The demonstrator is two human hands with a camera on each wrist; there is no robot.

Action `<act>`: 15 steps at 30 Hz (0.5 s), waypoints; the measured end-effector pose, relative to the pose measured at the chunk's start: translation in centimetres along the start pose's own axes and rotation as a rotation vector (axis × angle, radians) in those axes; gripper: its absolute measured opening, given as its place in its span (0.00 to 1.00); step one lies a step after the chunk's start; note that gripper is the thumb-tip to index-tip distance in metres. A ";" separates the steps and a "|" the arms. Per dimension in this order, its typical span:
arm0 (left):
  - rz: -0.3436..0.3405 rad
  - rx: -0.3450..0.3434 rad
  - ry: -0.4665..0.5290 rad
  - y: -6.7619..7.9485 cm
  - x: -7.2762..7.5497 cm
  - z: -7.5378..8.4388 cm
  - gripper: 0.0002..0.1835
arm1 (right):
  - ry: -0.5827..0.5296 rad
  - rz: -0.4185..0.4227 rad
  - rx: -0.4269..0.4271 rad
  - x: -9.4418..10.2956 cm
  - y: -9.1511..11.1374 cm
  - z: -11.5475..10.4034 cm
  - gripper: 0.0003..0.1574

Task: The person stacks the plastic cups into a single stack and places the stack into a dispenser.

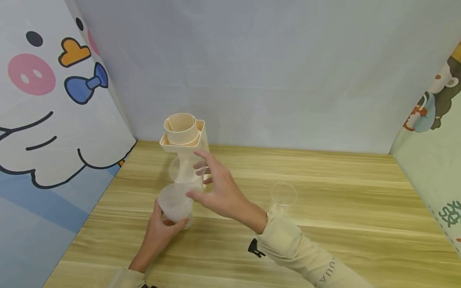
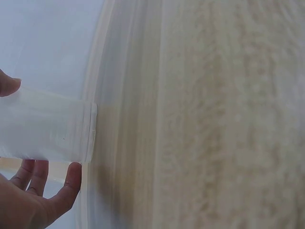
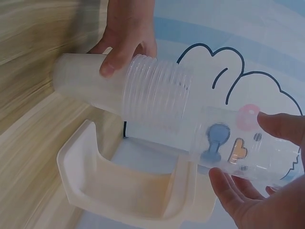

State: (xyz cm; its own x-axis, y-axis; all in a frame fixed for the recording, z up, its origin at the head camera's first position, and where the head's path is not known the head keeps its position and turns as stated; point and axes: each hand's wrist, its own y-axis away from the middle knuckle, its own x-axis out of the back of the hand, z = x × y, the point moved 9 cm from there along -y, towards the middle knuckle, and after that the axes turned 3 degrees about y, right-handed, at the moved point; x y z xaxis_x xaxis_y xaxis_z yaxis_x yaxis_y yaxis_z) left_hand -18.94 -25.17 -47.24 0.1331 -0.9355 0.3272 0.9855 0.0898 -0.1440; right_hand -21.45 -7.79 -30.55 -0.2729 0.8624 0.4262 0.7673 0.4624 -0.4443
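Observation:
My left hand (image 1: 158, 232) grips a stack of nested translucent plastic cups (image 1: 175, 204). From the right wrist view, several rims of this stack (image 3: 152, 93) show, with the left hand (image 3: 131, 40) wrapped round it. The left wrist view has the stack's pale lower end (image 2: 43, 126) between the thumb and the fingers (image 2: 71, 183). Just above the stack, my right hand (image 1: 223, 192) holds a single clear plastic cup (image 3: 228, 143) between thumb and fingers. The cup is apart from the stack's rims.
Behind the hands stands a cream holder (image 1: 180, 138) with a round tube on top. Another clear cup (image 1: 283, 195) is on the wooden table (image 1: 342, 192) to the right. A pale curtain (image 1: 252, 72) closes off the back, and a cartoon-printed cloth (image 1: 54, 132) hangs at left.

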 end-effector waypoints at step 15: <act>0.017 0.007 0.007 0.0 0.4 -0.1 0.44 | 0.005 -0.030 0.012 -2.0 -1.1 -0.4 0.51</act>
State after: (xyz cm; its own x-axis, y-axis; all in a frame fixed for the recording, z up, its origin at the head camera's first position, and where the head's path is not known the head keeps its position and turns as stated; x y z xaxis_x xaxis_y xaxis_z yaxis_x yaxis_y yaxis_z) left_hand -18.87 -25.54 -47.20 0.1488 -0.9364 0.3179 0.9839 0.1079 -0.1426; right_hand -21.53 -10.08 -30.55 -0.2930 0.8471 0.4434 0.7515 0.4908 -0.4409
